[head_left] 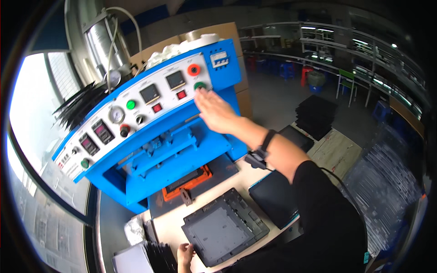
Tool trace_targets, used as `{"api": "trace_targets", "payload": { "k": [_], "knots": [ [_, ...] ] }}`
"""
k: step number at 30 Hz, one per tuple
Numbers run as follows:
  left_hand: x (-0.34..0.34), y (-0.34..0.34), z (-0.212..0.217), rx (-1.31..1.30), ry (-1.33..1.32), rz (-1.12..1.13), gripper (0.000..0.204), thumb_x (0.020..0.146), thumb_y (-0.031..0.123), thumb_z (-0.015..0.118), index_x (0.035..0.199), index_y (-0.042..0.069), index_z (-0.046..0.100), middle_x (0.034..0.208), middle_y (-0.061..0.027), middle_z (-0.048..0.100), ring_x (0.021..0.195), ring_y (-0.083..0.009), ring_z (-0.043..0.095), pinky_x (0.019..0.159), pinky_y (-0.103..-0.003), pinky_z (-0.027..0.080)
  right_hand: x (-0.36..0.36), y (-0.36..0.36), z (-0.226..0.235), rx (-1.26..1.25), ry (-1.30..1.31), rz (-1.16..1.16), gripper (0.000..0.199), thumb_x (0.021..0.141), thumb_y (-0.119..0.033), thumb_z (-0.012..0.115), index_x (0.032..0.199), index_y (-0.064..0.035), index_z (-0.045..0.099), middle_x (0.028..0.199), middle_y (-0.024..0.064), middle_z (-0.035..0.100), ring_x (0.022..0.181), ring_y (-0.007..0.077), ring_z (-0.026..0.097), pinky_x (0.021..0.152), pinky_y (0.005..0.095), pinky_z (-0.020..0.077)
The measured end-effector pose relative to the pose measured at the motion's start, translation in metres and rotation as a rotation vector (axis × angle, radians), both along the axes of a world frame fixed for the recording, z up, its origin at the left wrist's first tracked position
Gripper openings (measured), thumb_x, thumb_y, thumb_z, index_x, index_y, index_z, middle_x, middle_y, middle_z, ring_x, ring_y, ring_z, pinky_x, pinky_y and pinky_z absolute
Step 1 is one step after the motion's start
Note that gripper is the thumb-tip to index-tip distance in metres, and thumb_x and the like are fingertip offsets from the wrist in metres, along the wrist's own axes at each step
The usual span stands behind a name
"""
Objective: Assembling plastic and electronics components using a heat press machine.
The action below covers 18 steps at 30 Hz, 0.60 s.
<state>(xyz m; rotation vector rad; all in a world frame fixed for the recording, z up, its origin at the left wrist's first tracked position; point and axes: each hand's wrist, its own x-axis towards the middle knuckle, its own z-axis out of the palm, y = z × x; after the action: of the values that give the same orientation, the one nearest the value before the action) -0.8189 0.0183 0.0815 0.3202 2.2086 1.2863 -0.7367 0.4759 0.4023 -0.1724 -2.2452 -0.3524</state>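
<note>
My right hand (214, 109) reaches up to the control panel (166, 107) of a blue press machine, its fingers stretched out. The fingertips are at a green button (199, 85), partly covering it; whether they press it I cannot tell. Low in the view, my left hand (185, 254) has its fingers curled beside the near left edge of a dark plastic casing panel (223, 223). What those fingers hold, if anything, is too small to make out. The panel lies flat on the table in front of the press, its recessed grey face up.
An orange fixture (186, 183) sits on the press base. Thin black sheets (159, 257) are stacked at the lower left, beside crumpled clear plastic (134, 230). A flat black panel (274, 198) lies right of the casing. A cable (339, 179) runs by my right arm.
</note>
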Motion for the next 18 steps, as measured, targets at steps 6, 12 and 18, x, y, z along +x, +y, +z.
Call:
{"api": "trace_targets", "payload": {
  "k": [6, 12, 18],
  "knots": [
    [-0.002, -0.006, 0.028, -0.237, -0.042, -0.154, 0.049, 0.089, 0.035, 0.062, 0.113, -0.007, 0.056, 0.099, -0.0156, 0.065, 0.088, -0.0234, 0.064, 0.07, -0.033, 0.052, -0.022, -0.041, 0.01, -0.131, 0.029, 0.167, 0.057, 0.089, -0.027, 0.055, 0.133, 0.0055, 0.039, 0.141, 0.0278, 0.033, 0.131, 0.0427, 0.032, 0.11, 0.0469, 0.0244],
    [0.014, 0.089, 0.114, 0.111, -0.183, -0.246, 0.044, 0.088, 0.031, 0.062, 0.112, -0.006, 0.056, 0.095, -0.015, 0.065, 0.082, -0.0227, 0.064, 0.066, -0.033, 0.053, 0.111, -0.037, -0.13, -0.717, -0.482, 0.36, 0.054, 0.088, -0.027, 0.058, 0.135, -0.006, 0.041, 0.127, 0.0188, 0.05, 0.115, 0.0349, 0.051, 0.093, 0.0419, 0.0445],
    [0.053, 0.124, 0.196, 0.478, -0.37, -0.16, 0.038, 0.087, 0.025, 0.061, 0.111, -0.005, 0.056, 0.091, -0.0142, 0.066, 0.074, -0.0218, 0.064, 0.062, -0.032, 0.054, 0.224, -0.09, -0.215, -0.919, -0.445, 0.11, 0.073, 0.085, -0.014, 0.062, 0.147, -0.0234, 0.023, 0.143, 0.0183, 0.035, 0.124, 0.0363, 0.044, 0.098, 0.0418, 0.0413]
  ]
}}
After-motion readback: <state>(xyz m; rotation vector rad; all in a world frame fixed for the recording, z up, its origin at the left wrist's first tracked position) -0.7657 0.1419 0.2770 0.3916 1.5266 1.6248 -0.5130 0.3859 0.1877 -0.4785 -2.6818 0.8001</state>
